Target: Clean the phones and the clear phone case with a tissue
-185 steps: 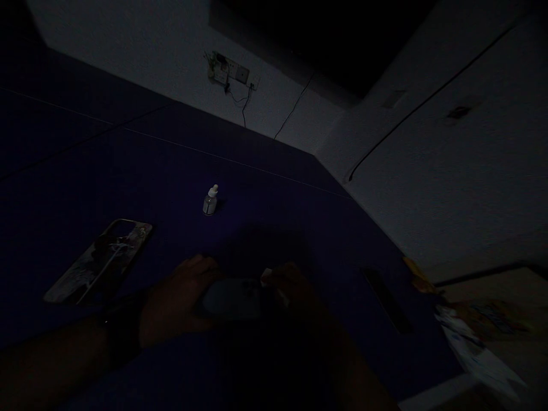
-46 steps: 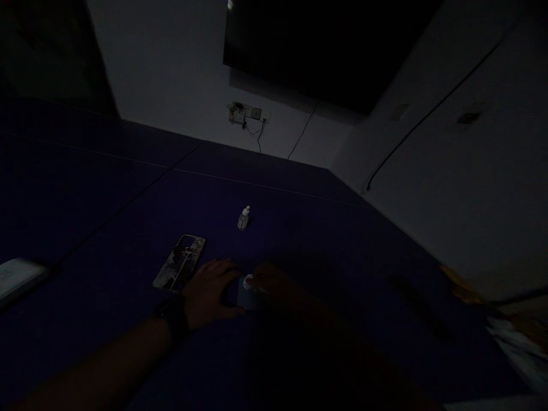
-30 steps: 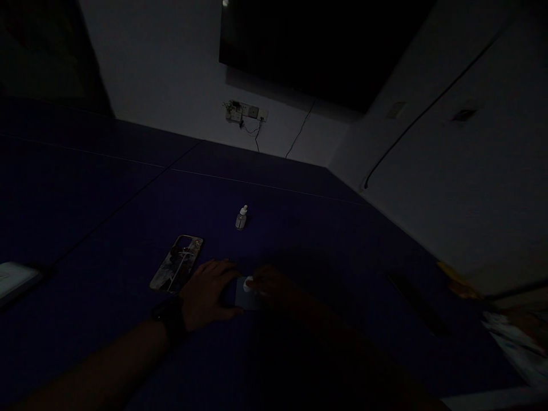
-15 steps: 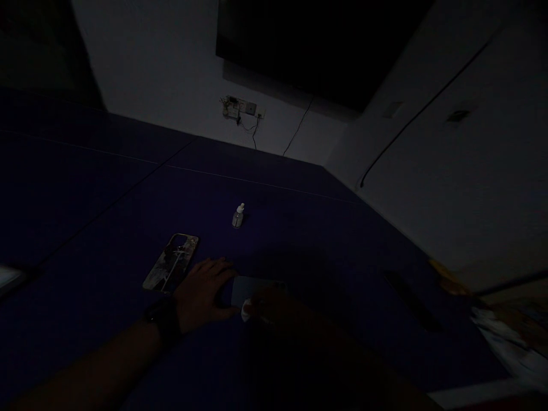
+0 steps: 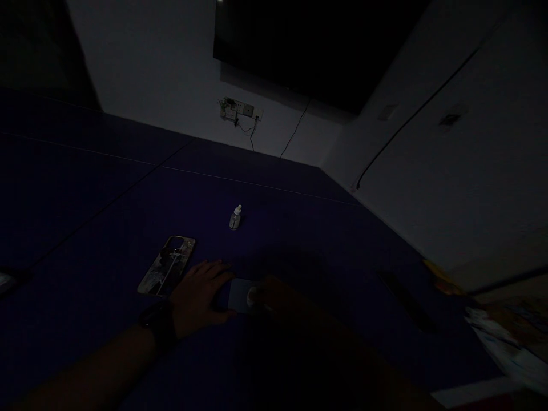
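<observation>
A flat grey-blue slab, seemingly a phone (image 5: 238, 295), lies on the dark blue surface. My left hand (image 5: 199, 297), with a dark watch on its wrist, brackets the phone's left end: thumb and forefinger touch opposite edges while the other fingers stretch forward. Pinched in my right hand (image 5: 276, 299) is a small white wad (image 5: 251, 295), pressed on the phone; tissue or cloth, I cannot tell. Deep shadow hides most of that hand and the phone's right part. Left of my left hand lies a patterned phone case (image 5: 169, 265). Beyond stands a small white-capped dropper bottle (image 5: 234, 219).
A long dark object (image 5: 405, 299) lies to the right. At the far right edge are white crumpled sheets (image 5: 496, 337) and a yellow item (image 5: 443, 278). A pale object (image 5: 6, 281) sits at the left edge. Sockets with cables (image 5: 240, 108) are on the back wall.
My right hand has slid the white wad slightly right and up across the phone, baring more of its left part. My left hand keeps its place; the whole view has shifted a little.
</observation>
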Motion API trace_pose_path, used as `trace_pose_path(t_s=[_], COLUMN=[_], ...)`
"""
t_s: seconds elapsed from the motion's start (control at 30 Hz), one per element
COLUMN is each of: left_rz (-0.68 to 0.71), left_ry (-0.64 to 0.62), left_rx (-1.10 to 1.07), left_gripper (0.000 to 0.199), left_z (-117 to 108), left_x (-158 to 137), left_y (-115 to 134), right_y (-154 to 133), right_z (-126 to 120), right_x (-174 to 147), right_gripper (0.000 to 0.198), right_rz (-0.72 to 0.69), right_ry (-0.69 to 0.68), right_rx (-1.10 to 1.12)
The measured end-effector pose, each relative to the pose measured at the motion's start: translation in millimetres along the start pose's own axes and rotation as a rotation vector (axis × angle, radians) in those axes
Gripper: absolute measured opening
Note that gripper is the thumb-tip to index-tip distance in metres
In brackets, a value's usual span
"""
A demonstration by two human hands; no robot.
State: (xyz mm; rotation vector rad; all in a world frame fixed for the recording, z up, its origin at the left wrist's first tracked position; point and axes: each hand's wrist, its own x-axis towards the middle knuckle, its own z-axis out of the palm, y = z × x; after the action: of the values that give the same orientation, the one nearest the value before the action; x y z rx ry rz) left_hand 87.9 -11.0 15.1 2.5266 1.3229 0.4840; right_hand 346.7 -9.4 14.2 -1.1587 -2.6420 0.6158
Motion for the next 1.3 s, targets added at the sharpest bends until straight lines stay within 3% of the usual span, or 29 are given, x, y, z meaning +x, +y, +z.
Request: trace_pose_path(t_s=[0.17,0.5,0.8,0.97,1.13,1.3], left_rz=[0.019,0.030,0.060,0.079,0.054,0.052], left_ry=[0.016,0.021,0.080,0.046,0.030,0.052], left_rx=[0.012,0.023,0.048,0.055,0.046,0.046], left_gripper=[0.065,0.064,0.069,0.063,0.063,0.063], left_z=[2.3,0.0,6.8,6.0,5.5,5.3], left_x=[-0.4,-0.4,-3.7,-3.5,-2.3,-2.1], left_y=[-1.0,0.8,-1.2,-4.5,-6.8,-5.1], right_y=[-12.2,15.5,-13.2,-6.2,8.2,5.7], right_z=[8.5,-8.9,0.2,-6.8,-11.9,-5.8], right_x=[-18.8,10.3,-20.4,-3.8,9.8,-15.3], right_gripper=[0.021,0.020,0.023,0.025,0.014,0.019], right_rz=[-0.098,0.058,0.130,0.339,0.234,-0.010], right_ry=[-0.027,0.123,0.024,0.075,0.112,0.038], right_rx=[-0.054,-0.020,0.176,0.241,0.107,0.046])
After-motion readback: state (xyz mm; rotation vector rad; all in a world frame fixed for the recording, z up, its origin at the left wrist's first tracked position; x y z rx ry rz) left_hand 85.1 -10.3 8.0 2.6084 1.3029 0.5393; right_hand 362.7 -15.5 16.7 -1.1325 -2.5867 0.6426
